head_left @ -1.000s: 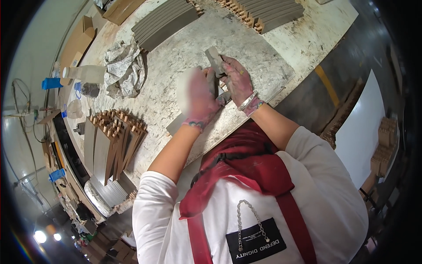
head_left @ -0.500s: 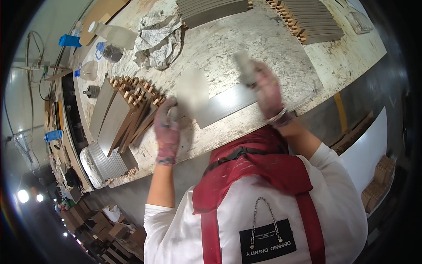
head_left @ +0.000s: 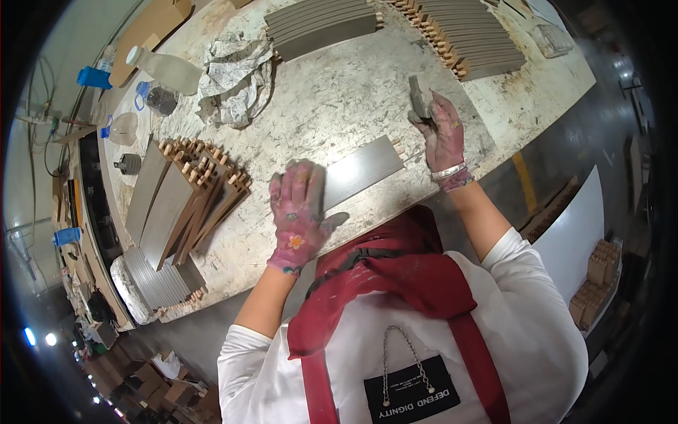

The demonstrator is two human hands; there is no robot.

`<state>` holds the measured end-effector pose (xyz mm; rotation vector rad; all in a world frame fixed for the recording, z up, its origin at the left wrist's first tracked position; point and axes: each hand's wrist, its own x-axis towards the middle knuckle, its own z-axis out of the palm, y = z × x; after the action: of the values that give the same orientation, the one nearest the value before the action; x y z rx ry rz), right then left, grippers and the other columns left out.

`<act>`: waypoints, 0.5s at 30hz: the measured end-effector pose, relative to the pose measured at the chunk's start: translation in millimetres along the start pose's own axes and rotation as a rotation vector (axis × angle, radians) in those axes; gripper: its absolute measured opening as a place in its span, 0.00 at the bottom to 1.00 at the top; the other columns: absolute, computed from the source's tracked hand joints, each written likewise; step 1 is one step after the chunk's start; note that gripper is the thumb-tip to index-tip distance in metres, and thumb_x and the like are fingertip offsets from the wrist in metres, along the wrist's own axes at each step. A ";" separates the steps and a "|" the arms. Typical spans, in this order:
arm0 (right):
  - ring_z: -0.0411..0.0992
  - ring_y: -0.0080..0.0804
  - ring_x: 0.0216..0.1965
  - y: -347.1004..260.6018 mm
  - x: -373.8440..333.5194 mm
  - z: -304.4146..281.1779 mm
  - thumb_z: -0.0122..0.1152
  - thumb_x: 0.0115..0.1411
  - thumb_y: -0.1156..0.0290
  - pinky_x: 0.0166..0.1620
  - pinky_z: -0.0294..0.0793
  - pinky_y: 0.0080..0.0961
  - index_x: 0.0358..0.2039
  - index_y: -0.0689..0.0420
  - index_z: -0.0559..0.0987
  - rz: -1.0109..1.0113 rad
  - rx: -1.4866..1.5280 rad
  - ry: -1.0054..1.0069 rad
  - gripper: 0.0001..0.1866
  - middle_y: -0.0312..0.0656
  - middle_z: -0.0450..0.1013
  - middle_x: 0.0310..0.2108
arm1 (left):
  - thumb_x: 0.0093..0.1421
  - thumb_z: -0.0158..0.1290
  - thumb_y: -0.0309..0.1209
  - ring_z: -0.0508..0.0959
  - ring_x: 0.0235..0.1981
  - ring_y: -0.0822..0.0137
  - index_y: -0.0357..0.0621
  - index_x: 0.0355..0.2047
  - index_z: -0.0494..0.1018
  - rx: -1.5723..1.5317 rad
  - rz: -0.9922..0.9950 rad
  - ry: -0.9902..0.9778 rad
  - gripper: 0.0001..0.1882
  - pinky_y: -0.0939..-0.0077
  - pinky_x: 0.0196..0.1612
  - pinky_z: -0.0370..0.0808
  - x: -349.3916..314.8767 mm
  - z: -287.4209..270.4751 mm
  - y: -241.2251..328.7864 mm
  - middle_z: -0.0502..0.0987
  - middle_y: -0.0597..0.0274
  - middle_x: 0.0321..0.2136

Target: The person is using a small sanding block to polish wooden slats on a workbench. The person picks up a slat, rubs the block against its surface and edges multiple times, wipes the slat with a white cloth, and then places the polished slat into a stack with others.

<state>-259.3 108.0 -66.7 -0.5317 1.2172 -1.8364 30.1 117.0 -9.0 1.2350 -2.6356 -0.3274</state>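
A grey board (head_left: 364,169) with small wooden dowels at its right end lies flat near the table's front edge. My left hand (head_left: 296,201), in a pink patterned glove, is spread flat over its left end, fingers stretched and thumb apart. Beyond the opposite end, my gloved right hand (head_left: 445,134) is closed around a grey block-like pad (head_left: 418,99), held on edge. The pad's exact kind cannot be made out. Left of my left hand, several similar grey boards (head_left: 169,201) with dowels are stacked in a fan.
Rows of grey boards stand at the back centre (head_left: 321,28) and back right (head_left: 470,35). A crumpled cloth (head_left: 236,78), a clear bottle (head_left: 169,69) and jugs (head_left: 123,129) sit at the far left. More grey boards (head_left: 159,272) lie at the table's left front corner.
My left hand has moved right, onto the board's left end, and a blurred pale shape beside it is gone from sight. My right hand has turned the pad on edge, away from the board.
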 end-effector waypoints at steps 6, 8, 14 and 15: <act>0.75 0.31 0.40 -25.1 -17.1 18.4 0.60 0.63 0.60 0.41 0.71 0.23 0.56 0.63 0.69 0.058 0.154 -0.179 0.26 0.42 0.73 0.45 | 0.57 0.61 0.33 0.79 0.43 0.58 0.42 0.57 0.71 -0.497 0.008 -0.236 0.27 0.66 0.45 0.77 38.0 -17.5 -30.7 0.77 0.48 0.47; 0.76 0.33 0.39 -34.0 -14.6 8.9 0.59 0.63 0.61 0.41 0.71 0.23 0.56 0.62 0.69 0.100 0.144 -0.136 0.25 0.44 0.73 0.46 | 0.60 0.59 0.36 0.77 0.33 0.71 0.45 0.57 0.72 -0.887 -0.563 -0.617 0.24 0.78 0.40 0.75 57.2 -19.1 -58.8 0.80 0.61 0.35; 0.74 0.38 0.43 -25.0 -9.0 -16.4 0.50 0.69 0.62 0.53 0.76 0.39 0.56 0.59 0.69 0.196 0.391 -0.097 0.20 0.47 0.72 0.46 | 0.68 0.50 0.30 0.75 0.34 0.76 0.44 0.51 0.76 -0.701 -0.541 -0.450 0.14 0.81 0.41 0.73 81.2 -41.7 -83.0 0.80 0.67 0.37; 0.74 0.38 0.43 -22.2 -10.0 -20.4 0.50 0.69 0.62 0.54 0.75 0.41 0.56 0.59 0.70 0.205 0.431 -0.098 0.19 0.47 0.72 0.46 | 0.68 0.49 0.29 0.74 0.34 0.76 0.42 0.51 0.76 -0.713 -0.498 -0.306 0.14 0.81 0.41 0.73 76.3 -35.7 -88.6 0.79 0.68 0.36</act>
<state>-277.7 130.9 -54.8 -0.2406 0.7480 -1.8016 56.8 -1.2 6.9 1.6072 -2.0278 -1.4798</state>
